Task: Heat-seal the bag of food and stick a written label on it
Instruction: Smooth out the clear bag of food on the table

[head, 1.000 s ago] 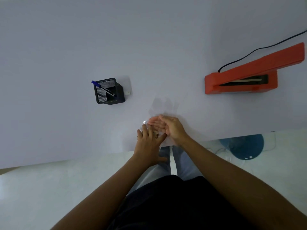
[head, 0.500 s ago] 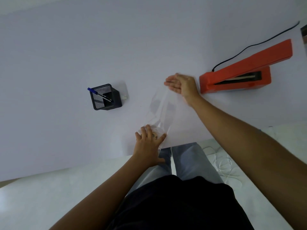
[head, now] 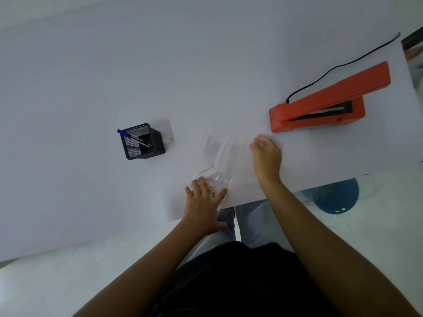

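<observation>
A clear plastic bag [head: 223, 154] lies flat on the white table [head: 160, 76], its food end near the table's front edge. My left hand [head: 203, 202] presses flat on that end, over the brownish food [head: 212, 191]. My right hand [head: 266, 156] lies palm down on the right side of the bag's upper part, fingers together and blurred. An orange heat sealer [head: 329, 100] stands to the right with its arm raised. A black mesh pen holder [head: 142, 141] with a blue pen [head: 134, 138] sits to the left. A small white label [head: 167, 140] lies beside the holder.
The sealer's black cord [head: 338, 67] runs toward the far right corner. The table's front edge passes just under my left hand. Below the edge I see my legs and a blue round object [head: 335, 197] on the floor.
My right hand slid from beside my left hand up the bag toward the sealer, then came back down a little. My left hand stayed pressed on the food end.
</observation>
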A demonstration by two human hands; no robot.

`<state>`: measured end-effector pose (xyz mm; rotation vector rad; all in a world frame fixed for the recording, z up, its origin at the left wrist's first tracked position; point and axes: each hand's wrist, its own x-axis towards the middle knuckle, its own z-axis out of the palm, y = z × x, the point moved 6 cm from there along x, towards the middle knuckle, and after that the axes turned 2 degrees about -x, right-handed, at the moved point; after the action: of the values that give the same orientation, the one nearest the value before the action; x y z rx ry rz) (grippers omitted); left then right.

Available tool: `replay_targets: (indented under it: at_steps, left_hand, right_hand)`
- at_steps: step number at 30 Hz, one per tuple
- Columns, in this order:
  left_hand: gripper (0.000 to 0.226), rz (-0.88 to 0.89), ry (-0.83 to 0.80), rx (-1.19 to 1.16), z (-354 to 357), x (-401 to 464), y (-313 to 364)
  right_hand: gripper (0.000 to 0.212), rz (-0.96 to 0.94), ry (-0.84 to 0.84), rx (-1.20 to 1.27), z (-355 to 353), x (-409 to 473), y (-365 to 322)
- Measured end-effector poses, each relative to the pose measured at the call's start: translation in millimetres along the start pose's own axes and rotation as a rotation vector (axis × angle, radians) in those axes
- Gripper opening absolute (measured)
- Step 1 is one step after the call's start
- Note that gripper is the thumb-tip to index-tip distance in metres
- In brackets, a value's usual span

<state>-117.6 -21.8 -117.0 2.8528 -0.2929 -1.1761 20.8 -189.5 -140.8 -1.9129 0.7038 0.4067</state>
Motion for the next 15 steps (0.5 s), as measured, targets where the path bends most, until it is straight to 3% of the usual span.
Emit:
replay_targets:
  at_steps: [7,10,13,15]
  left_hand:
    - [0.103,-0.01,-0.021,-0.002,-1,0,-1]
    - [0.102,-0.015,-0.036,-0.007,1,0,-1]
    - [0.101,-0.024,-0.042,-0.023,-3,0,-2]
    - [0.097,-0.026,-0.035,-0.059,-9,1,-3]
  right_hand:
    - [0.065,0.103,-0.265,0.055,46,-24,-10]
    - [0.052,0.141,-0.365,0.066,52,-27,-11]
    - [0.024,0.153,-0.367,0.124,45,-25,-12]
    - [0.017,0.131,-0.384,0.121,39,-28,-16]
